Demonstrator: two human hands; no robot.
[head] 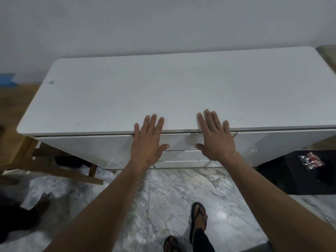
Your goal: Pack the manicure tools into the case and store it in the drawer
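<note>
White laminate covers the cabinet (pixel 163 91), and its top drawer (pixel 181 141) is seen closed. The left hand (pixel 148 140) and right hand (pixel 214 137) are laid flat over the front edge, fingers straight, nothing held. No case can be seen.

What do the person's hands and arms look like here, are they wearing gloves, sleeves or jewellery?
Both are bare. The left hand and right hand wear no gloves, and no rings or watch show. The forearms are uncovered as far as the picture's edge, with no sleeve in view. The only clothing visible is lower down: dark flip-flops and a dark trouser leg.
</note>
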